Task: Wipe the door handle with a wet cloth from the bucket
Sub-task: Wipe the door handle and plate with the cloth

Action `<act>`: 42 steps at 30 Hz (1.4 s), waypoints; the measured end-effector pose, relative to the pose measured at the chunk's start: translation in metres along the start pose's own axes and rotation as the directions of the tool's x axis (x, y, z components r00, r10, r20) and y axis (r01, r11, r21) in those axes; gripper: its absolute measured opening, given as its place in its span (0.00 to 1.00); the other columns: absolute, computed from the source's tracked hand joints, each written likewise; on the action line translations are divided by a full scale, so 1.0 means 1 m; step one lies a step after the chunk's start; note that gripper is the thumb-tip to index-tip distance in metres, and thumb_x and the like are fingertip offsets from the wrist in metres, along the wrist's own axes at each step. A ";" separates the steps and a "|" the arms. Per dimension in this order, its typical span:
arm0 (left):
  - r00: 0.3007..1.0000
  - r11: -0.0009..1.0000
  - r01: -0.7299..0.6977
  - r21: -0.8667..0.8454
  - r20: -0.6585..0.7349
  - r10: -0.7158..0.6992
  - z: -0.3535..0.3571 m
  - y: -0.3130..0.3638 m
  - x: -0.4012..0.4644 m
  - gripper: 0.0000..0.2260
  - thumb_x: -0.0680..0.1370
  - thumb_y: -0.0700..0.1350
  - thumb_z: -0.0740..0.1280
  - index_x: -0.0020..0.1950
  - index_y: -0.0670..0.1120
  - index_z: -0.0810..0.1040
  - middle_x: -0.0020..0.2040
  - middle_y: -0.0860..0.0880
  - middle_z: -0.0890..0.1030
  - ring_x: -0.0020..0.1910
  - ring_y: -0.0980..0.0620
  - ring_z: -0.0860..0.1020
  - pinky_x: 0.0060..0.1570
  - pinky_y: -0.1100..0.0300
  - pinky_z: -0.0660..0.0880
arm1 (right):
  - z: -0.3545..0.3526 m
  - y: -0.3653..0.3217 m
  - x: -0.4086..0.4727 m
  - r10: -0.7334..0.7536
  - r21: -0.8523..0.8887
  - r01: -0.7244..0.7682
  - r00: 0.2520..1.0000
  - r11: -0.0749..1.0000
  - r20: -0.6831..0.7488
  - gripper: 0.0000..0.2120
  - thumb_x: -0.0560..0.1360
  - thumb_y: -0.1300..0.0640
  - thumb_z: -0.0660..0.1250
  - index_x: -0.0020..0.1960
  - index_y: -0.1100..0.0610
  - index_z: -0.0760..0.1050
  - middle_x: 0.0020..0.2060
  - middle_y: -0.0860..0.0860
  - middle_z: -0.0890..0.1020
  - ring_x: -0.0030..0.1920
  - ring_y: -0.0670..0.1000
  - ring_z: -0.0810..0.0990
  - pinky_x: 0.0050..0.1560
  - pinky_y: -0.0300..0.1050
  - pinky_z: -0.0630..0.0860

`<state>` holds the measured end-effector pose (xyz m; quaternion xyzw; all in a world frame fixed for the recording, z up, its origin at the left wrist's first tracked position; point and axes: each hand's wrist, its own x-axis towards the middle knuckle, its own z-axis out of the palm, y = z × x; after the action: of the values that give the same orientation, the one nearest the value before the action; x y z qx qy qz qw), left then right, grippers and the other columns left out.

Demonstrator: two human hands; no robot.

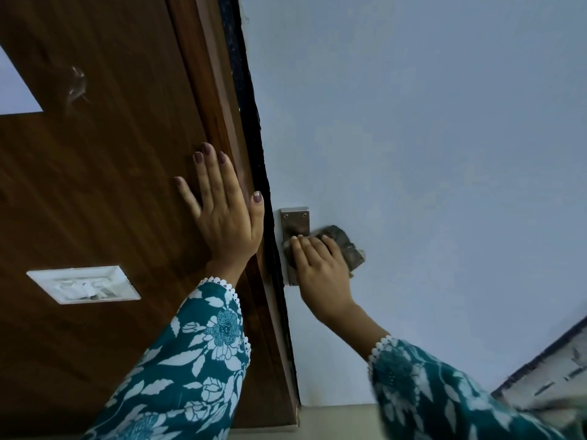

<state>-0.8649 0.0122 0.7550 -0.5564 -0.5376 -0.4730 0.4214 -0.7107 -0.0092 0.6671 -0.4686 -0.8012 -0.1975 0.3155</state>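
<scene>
In the head camera view, the picture was tilted, so the door and wall leaned to one side. A brown wooden panel (95, 192) filled the left part of the view. A pale blue door (428, 138) filled the right part. A dark gap ran between them from the top down to the bottom.

The left hand (224, 211) lay flat on the brown panel, close to its right edge. Its fingers were spread wide and it held nothing. The nails were painted a dull purple. The thumb pointed toward the dark gap.

The right hand (320, 268) was on the blue door, just beside the gap. It was closed around a dark, crumpled cloth (344, 247). The cloth was pressed onto the door handle, and bunched out past the fingers on the far side. The handle itself was hidden under the cloth and hand. Only its metal plate (295, 222) showed, with two small screws at the top end. The bottom end of the plate peeked out below the hand.

Both arms wore teal sleeves (190, 360) with white flowers and leaves and a white lace edge at the wrist.

A white switch plate (84, 284) sat on the brown panel, near the left edge of the view. A pale patch showed in the panel higher up on the left. The bucket could not be seen.
</scene>
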 end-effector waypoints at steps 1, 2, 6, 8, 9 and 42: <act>1.000 1.000 -0.016 0.001 0.004 0.016 0.000 -0.002 -0.001 0.27 0.81 0.51 0.50 0.75 0.37 0.53 0.72 0.34 0.63 0.77 0.49 0.47 0.72 0.42 0.44 | 0.000 -0.003 0.001 -0.012 0.006 0.012 1.000 1.000 -0.019 0.18 0.74 0.64 0.59 0.61 0.64 0.79 0.56 0.57 0.84 0.56 0.57 0.82 0.62 0.54 0.74; 0.999 0.999 -0.034 -0.001 0.013 0.034 -0.001 -0.004 -0.002 0.27 0.81 0.51 0.50 0.75 0.37 0.53 0.73 0.34 0.62 0.77 0.49 0.46 0.72 0.42 0.43 | 0.000 -0.001 0.000 -0.035 0.004 0.035 0.999 0.999 -0.036 0.18 0.74 0.64 0.57 0.61 0.63 0.79 0.56 0.57 0.83 0.57 0.56 0.82 0.63 0.53 0.74; 0.997 0.998 -0.065 -0.009 0.046 0.065 -0.003 -0.008 -0.004 0.27 0.81 0.52 0.47 0.75 0.37 0.53 0.73 0.34 0.62 0.77 0.50 0.45 0.72 0.43 0.41 | -0.009 0.037 -0.015 -0.100 -0.069 0.098 0.995 0.993 -0.029 0.19 0.74 0.66 0.59 0.62 0.64 0.78 0.58 0.57 0.83 0.60 0.55 0.81 0.67 0.52 0.69; 0.998 0.999 -0.053 0.000 0.040 0.053 -0.002 -0.007 -0.004 0.28 0.81 0.53 0.47 0.75 0.37 0.52 0.73 0.35 0.61 0.77 0.50 0.45 0.72 0.42 0.41 | -0.013 0.051 -0.021 -0.089 -0.111 0.086 0.996 0.990 -0.016 0.20 0.73 0.66 0.58 0.63 0.65 0.77 0.58 0.58 0.83 0.60 0.56 0.81 0.68 0.53 0.68; 0.998 0.999 -0.050 0.003 0.035 0.050 -0.002 -0.006 -0.004 0.28 0.81 0.53 0.47 0.75 0.37 0.52 0.73 0.35 0.61 0.77 0.50 0.45 0.72 0.42 0.42 | -0.014 0.050 -0.021 -0.073 -0.126 0.070 0.997 0.990 -0.023 0.20 0.73 0.66 0.57 0.62 0.66 0.78 0.57 0.59 0.83 0.59 0.56 0.81 0.67 0.54 0.69; 0.998 0.998 -0.062 0.011 0.022 0.062 -0.001 -0.006 -0.006 0.28 0.81 0.53 0.45 0.77 0.40 0.49 0.74 0.36 0.61 0.77 0.49 0.47 0.72 0.41 0.42 | 0.003 0.007 -0.003 0.061 0.001 -0.061 0.990 0.998 -0.124 0.18 0.77 0.53 0.61 0.56 0.62 0.82 0.52 0.56 0.86 0.56 0.52 0.83 0.67 0.53 0.71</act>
<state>-0.8711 0.0108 0.7486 -0.5754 -0.5276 -0.4504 0.4332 -0.7048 -0.0059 0.6632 -0.4800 -0.7652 -0.2174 0.3699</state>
